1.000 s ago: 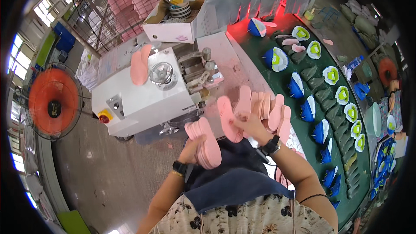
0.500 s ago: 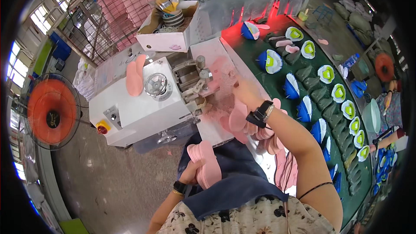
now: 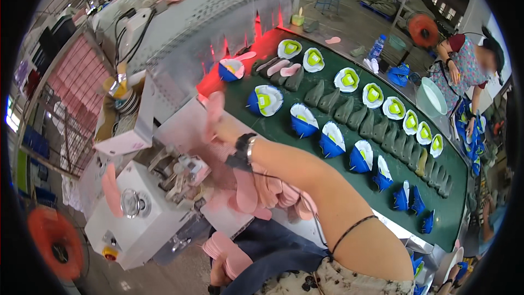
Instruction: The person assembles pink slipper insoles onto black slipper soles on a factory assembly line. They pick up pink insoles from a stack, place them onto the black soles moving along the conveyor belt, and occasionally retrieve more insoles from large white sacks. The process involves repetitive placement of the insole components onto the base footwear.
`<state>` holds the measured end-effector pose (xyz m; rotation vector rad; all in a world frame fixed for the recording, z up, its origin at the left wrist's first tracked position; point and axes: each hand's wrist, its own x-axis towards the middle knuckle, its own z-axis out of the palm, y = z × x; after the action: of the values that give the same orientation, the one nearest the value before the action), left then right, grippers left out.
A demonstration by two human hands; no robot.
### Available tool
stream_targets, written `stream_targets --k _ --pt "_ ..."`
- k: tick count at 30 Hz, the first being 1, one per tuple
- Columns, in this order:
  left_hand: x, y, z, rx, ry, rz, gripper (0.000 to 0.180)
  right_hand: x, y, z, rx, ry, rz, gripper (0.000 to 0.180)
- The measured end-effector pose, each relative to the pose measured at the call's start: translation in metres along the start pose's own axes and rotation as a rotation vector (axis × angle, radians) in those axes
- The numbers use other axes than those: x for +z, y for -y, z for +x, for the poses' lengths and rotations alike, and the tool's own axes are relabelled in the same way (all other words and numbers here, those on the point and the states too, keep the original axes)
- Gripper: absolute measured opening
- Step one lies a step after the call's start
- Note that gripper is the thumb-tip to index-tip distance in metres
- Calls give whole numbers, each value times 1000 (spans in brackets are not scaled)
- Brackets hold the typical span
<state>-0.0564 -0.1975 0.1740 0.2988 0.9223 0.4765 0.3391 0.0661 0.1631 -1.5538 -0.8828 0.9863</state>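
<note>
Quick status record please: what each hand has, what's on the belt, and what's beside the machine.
right hand: stretched out over the white table, a pink insole at its blurred fingers
left hand: low by the lap, holding a stack of pink insoles
loose insoles: piled under the right forearm
green belt: rows of blue-and-white shoe uppers and grey lasts
white machine: left of the table, one pink insole on its side
co-worker: far end of belt

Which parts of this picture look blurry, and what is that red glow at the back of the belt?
Head view: the right hand and the pink insole it holds are motion-blurred; red light spills from the machine opening onto the green belt; straight edges bow toward the dark fisheye rim.
</note>
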Motion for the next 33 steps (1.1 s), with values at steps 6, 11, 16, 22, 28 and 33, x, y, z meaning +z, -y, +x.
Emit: stream_targets --k 6,11,16,22,28,33 --pt "-10 -5 12 -155 -165 50 51 -206 -49 50 282 -557 48 19" --pt "5 -20 44 -147 -93 164 48 -367 -137 79 235 -808 -250 17" --pt "7 -12 33 -1 -143 179 46 -249 -69 83 -129 -542 -353 47" --pt "30 -22 53 153 27 279 39 -82 92 -181 -250 472 -223 25" --pt "105 -42 53 231 98 217 29 -7 46 -309 -168 213 -131 33" --pt "108 -38 19 302 107 150 37 4 41 -321 -170 184 -215 39"
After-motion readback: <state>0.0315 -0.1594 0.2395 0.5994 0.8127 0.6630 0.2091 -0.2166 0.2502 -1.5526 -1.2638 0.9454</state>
